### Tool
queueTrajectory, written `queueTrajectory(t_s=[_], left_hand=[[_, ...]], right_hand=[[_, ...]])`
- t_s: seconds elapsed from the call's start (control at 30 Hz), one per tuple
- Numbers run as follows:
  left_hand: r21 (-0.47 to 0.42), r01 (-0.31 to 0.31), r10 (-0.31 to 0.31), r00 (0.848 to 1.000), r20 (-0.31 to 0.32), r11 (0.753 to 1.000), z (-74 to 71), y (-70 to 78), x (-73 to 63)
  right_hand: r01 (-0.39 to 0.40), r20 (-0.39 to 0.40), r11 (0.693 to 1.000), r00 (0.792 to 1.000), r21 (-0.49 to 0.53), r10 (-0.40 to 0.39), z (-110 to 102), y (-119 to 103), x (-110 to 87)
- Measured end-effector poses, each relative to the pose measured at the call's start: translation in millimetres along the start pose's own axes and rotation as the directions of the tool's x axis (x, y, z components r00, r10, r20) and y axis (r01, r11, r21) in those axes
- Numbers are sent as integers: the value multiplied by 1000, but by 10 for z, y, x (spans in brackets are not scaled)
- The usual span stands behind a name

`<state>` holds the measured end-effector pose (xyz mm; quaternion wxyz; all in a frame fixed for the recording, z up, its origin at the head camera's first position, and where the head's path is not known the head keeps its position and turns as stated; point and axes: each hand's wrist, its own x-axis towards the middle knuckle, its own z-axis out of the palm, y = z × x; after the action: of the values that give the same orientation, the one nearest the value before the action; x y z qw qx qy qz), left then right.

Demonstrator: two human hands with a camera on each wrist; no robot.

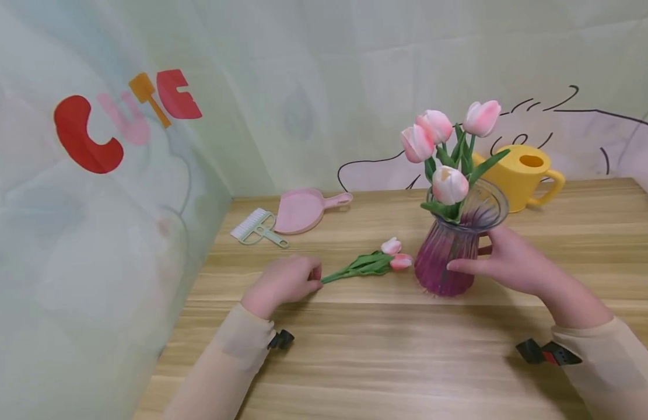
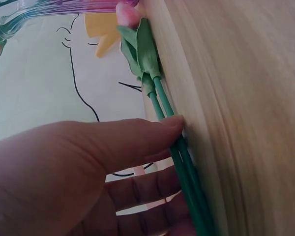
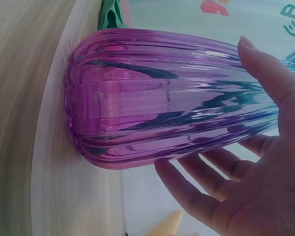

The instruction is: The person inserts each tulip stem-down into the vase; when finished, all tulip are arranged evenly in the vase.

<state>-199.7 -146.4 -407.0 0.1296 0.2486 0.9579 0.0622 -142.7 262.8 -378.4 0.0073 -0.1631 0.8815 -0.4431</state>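
My left hand [image 1: 284, 283] is at the stem ends of two pink-and-white artificial tulips [image 1: 363, 265], which lie along the table with their blooms toward the vase. In the left wrist view the thumb crosses the two green stems [image 2: 189, 182], with the fingers on the other side. My right hand [image 1: 512, 262] grips the ribbed glass vase [image 1: 444, 265], purple at the base and clear bluish at the rim. Its thumb lies along one side and its fingers [image 3: 187, 191] curve round the other. Several pink tulips [image 1: 449, 185] stand in the vase, leaves above the rim.
Behind the vase is a yellow watering can [image 1: 515, 181]. A pink dustpan [image 1: 303, 211] and a small green brush [image 1: 261, 228] lie at the back left of the wooden table [image 1: 386, 356]. Printed fabric [image 1: 303, 87] hangs along the back and left edges.
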Motion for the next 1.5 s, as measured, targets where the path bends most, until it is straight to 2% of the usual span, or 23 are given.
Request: queueTrajectory(t_s=[0.2, 0.47, 0.67, 0.8, 0.9, 0.93, 0.97, 1.0, 1.03, 1.1, 1.17, 1.2, 1.27, 1.3, 1.37, 1.43, 1.5], left_hand=[[-7, -3, 3, 1000, -16, 1000, 0, 6, 17], [-2, 23, -24, 999, -33, 1000, -1, 11, 19], [-43, 28, -34, 989, -141, 999, -31, 33, 28], [-91, 26, -45, 974, -221, 996, -66, 27, 35], [-154, 9, -53, 957, -286, 988, -135, 32, 22], [-183, -3, -56, 945, -321, 983, -176, 42, 12], [-224, -23, -63, 927, -369, 974, -227, 57, 0], [-269, -50, -71, 902, -425, 962, -282, 76, -11], [-325, -88, -86, 871, -484, 942, -344, 105, -22], [-431, -193, -120, 792, -599, 881, -483, 193, -40], [-526, -323, -164, 713, -682, 787, -608, 310, -43], [-561, -384, -184, 683, -707, 733, -667, 382, -40], [-613, -495, -220, 639, -737, 616, -779, 545, -28], [-627, -547, -232, 622, -748, 555, -829, 627, -15], [-619, -644, -236, 583, -777, 449, -928, 790, 21], [-591, -720, -225, 548, -806, 364, -1036, 939, 70], [-555, -773, -210, 514, -832, 306, -1146, 1067, 129]], right_hand=[[8, -2, 1000, 1000, 11, -8, 25, -41, -8], [13, 16, 1000, 1000, 26, -14, 58, -50, 15], [7, 3, 1000, 1000, 23, -7, 43, -36, -6], [12, -5, 1000, 1000, 16, -12, 43, -30, -16], [17, -7, 1000, 1000, 17, -17, 48, -31, -14], [16, -8, 1000, 1000, 19, -16, 50, -34, -11], [17, -5, 1000, 1000, 19, -17, 52, -38, -8], [18, -3, 1000, 1000, 19, -18, 54, -42, -5], [17, 0, 1000, 1000, 22, -17, 56, -46, -3], [16, 6, 999, 1000, 28, -16, 58, -52, -1], [20, 13, 999, 1000, 29, -20, 60, -54, -2], [19, 13, 999, 1000, 30, -19, 61, -53, -3], [17, 12, 999, 1000, 33, -18, 64, -47, -4], [17, 11, 999, 1000, 34, -17, 66, -44, -4], [14, 8, 999, 1000, 32, -15, 71, -38, -4], [15, 4, 999, 1000, 35, -15, 75, -33, -2], [18, 0, 999, 1000, 37, -18, 77, -32, -2]])
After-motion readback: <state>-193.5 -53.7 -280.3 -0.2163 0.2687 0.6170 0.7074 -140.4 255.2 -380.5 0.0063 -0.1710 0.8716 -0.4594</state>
